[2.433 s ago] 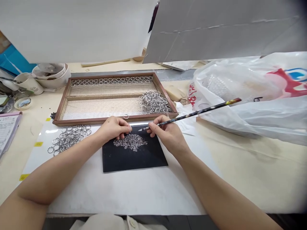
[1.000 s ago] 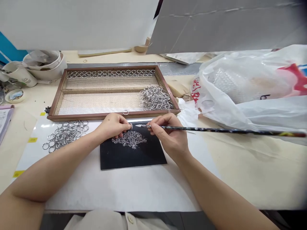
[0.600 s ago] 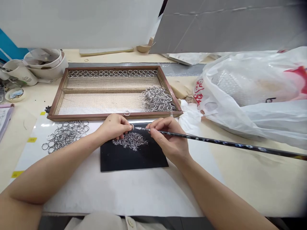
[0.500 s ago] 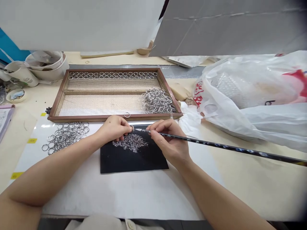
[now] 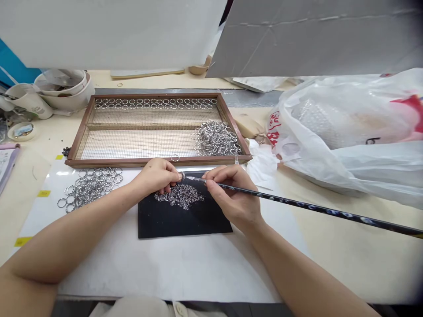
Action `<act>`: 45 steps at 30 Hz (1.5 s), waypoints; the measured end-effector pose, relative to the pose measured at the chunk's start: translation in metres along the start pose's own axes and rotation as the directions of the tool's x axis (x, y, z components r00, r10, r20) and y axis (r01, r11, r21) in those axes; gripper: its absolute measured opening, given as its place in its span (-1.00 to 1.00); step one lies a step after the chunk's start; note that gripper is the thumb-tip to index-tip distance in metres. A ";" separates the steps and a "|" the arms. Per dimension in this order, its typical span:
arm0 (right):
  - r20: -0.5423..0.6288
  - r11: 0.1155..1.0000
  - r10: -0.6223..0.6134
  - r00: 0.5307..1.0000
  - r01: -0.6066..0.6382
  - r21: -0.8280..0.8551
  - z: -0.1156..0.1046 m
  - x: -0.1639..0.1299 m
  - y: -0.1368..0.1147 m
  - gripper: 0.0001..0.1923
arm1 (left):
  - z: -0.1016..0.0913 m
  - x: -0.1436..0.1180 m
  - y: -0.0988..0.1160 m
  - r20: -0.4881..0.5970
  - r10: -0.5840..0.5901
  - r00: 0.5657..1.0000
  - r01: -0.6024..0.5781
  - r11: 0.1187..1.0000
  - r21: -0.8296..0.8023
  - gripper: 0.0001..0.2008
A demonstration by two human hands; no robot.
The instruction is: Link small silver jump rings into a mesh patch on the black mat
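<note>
Between thumb and fingertips, my left hand [image 5: 161, 175] pinches a small silver ring [image 5: 182, 176], partly covered by the fingers. My right hand [image 5: 235, 189] grips a long, thin dark stick [image 5: 297, 204] like a pen, its pale pointed tip close to the ring; whether they touch I cannot tell. Below both hands lies a black mat [image 5: 185, 224] bearing a spread of tiny shiny beads or stones [image 5: 181, 196]. A heap of silver rings [image 5: 94, 187] sits on the white sheet left of the mat, partly behind my left forearm.
Beyond my hands stands a wood-framed mesh tray [image 5: 158, 163] with rows of rings [image 5: 155, 104] and a ring pile [image 5: 216, 138]. A plastic bag [image 5: 357, 132] bulges at right. White tubs [image 5: 71, 99] stand back left. Grey and white panels [image 5: 317, 39] hang overhead.
The far end of the stick has swung slightly downward. Both hands stay nearly in place, the left still pinching the ring.
</note>
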State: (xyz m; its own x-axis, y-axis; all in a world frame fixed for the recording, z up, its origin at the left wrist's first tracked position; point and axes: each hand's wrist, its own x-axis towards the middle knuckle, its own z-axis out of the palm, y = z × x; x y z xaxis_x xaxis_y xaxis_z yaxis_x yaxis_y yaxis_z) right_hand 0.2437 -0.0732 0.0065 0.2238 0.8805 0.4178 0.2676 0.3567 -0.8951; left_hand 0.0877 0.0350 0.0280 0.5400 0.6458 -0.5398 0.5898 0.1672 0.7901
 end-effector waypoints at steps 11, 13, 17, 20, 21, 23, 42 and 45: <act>0.021 1.000 -0.014 1.000 0.014 0.008 0.000 0.000 0.002 -0.82 | 0.000 -0.001 0.001 -0.010 -0.011 1.000 0.011 1.000 0.019 -0.83; 0.022 1.000 -0.014 1.000 0.014 0.007 0.000 0.000 0.002 -0.82 | 0.000 -0.001 0.001 -0.006 -0.005 1.000 0.005 1.000 0.017 -0.82; 0.028 1.000 -0.023 0.999 0.023 0.003 0.000 0.000 0.001 -0.82 | 0.000 0.000 0.001 -0.008 0.003 1.000 -0.002 1.000 0.008 -0.83; 0.030 1.000 -0.024 0.999 0.024 0.002 0.000 0.000 0.001 -0.81 | 0.000 0.000 0.002 -0.009 0.006 1.000 -0.006 1.000 0.009 -0.83; 0.028 1.000 -0.025 0.999 0.025 0.001 0.000 0.000 0.001 -0.81 | 0.000 0.000 0.002 -0.008 0.006 1.000 -0.006 1.000 0.009 -0.83; 0.022 1.000 -0.030 0.999 0.030 -0.002 -0.001 0.000 0.001 -0.81 | 0.000 -0.001 0.001 -0.007 0.005 1.000 -0.005 1.000 0.004 -0.82; 0.040 0.999 -0.018 0.999 0.020 -0.034 -0.001 0.001 0.000 -0.84 | 0.000 -0.002 0.002 -0.001 -0.015 1.000 0.015 1.000 0.027 -0.84; 0.040 0.999 -0.023 0.999 0.024 -0.035 -0.001 0.001 0.000 -0.84 | 0.000 -0.001 0.002 0.004 -0.011 1.000 0.011 1.000 0.022 -0.84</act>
State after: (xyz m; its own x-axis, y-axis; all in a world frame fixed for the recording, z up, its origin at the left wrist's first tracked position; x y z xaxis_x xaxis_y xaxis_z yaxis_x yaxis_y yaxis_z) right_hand 0.2448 -0.0723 0.0074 0.1796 0.8841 0.4314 0.3060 0.3666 -0.8786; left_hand 0.0882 0.0347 0.0300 0.5361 0.6410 -0.5492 0.6084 0.1576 0.7778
